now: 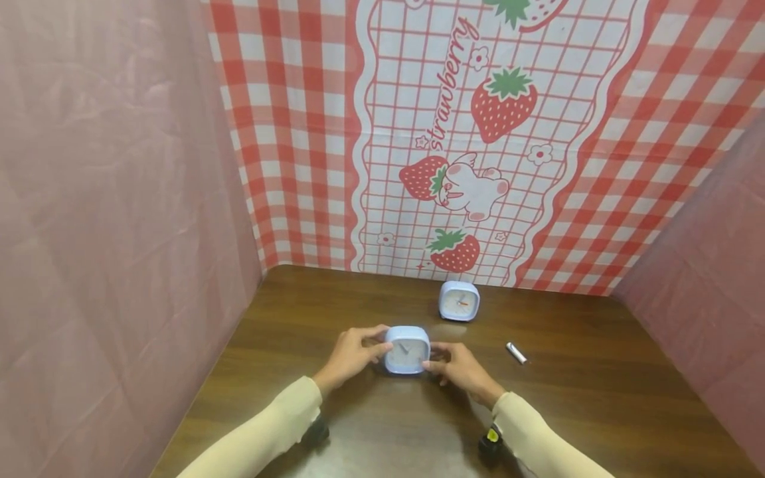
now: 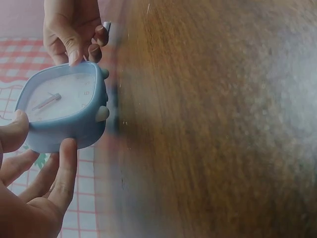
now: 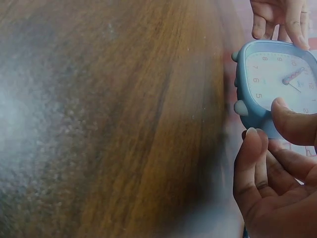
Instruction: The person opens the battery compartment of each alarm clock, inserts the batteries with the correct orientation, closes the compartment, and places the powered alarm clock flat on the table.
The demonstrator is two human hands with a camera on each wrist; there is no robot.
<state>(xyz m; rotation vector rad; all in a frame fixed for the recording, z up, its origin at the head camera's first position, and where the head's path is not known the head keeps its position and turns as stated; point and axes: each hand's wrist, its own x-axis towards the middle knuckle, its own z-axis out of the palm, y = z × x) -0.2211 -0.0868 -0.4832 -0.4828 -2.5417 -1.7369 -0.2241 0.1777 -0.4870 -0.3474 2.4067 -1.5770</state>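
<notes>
A light blue alarm clock [image 1: 408,357] with a white dial is held between both hands, dial towards me. My left hand [image 1: 354,352] grips its left side, thumb on the front rim and fingers around the side. On the opposite side, my right hand [image 1: 461,369] pinches the clock, its thumb [image 3: 292,121] on the front edge. Small pale feet [image 2: 102,114] stick out of the clock's underside, which seems raised slightly off the wooden table [image 1: 370,425]. The clock's back is hidden.
A second light blue clock [image 1: 459,301] stands upright behind the held one, near the checked strawberry cloth [image 1: 299,166]. To the right lies a small white cylinder [image 1: 516,353] that looks like a battery. Pink curtains [image 1: 119,219] border both sides.
</notes>
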